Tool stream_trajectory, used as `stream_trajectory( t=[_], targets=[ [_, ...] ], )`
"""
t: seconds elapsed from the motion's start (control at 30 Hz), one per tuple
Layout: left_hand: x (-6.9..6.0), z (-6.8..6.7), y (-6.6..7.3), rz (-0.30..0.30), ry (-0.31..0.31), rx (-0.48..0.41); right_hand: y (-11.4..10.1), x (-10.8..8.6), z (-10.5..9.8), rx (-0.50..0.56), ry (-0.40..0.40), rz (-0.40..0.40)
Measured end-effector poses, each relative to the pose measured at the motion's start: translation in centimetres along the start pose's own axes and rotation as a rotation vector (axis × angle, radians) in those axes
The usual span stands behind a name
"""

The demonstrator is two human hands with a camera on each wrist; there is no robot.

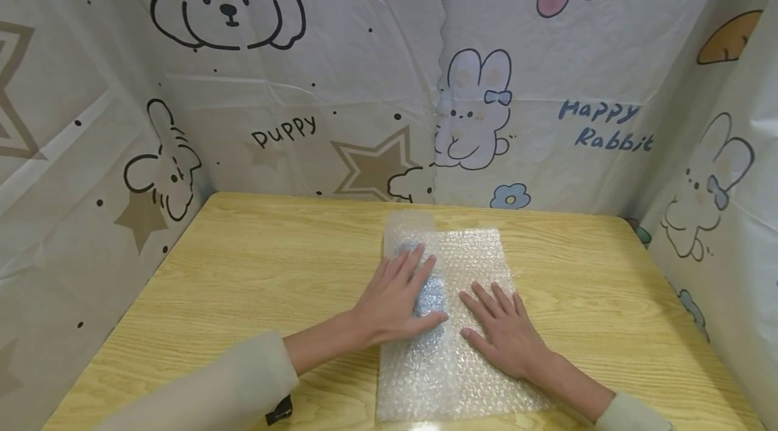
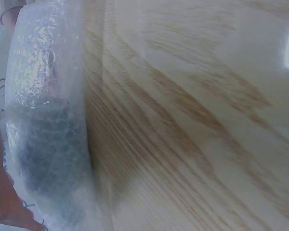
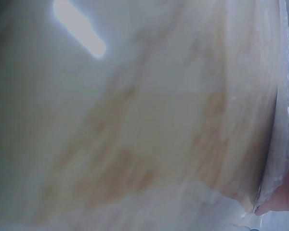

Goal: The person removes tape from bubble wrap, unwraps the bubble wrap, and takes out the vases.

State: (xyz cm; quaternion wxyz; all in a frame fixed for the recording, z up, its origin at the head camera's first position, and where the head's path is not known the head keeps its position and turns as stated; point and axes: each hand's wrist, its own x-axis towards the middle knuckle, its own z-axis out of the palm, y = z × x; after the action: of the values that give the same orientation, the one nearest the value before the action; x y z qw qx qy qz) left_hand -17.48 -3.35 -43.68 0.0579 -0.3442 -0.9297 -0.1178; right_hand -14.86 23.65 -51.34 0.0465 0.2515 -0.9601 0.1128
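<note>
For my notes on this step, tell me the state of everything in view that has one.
Bubble wrap: folded over on its left, flat on its right.
Blue item: covered by the wrap, showing through it.
Left hand: fingers spread, resting on the wrap over the blue item.
Right hand: fingers spread, resting on the wrap's right part.
Patterned cloth: hanging, creased.
Black item: partly in view, state unclear.

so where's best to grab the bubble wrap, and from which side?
Probably the right edge of the bubble wrap, pinched from the right: in the head view that part lies nearly flat on the table, under the right hand. The left part bulges over a blue item, beneath the left hand.
</note>
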Motion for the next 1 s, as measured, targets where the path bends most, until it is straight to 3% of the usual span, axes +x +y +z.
stream_trajectory(
  t=[0.4, 0.77, 1.0],
  targets=[
    [0.8, 0.6, 1.7, -0.087, -0.111, -0.022, 0.1, 0.0, 0.2, -0.001, 0.008, 0.0],
    [0.8, 1.0, 1.6, -0.074, -0.102, -0.026, 0.1, 0.1, 0.0, -0.019, 0.026, -0.007],
    [0.6, 0.7, 1.3, -0.049, -0.074, -0.131, 0.1, 0.1, -0.1, -0.015, 0.017, 0.0]
  ],
)
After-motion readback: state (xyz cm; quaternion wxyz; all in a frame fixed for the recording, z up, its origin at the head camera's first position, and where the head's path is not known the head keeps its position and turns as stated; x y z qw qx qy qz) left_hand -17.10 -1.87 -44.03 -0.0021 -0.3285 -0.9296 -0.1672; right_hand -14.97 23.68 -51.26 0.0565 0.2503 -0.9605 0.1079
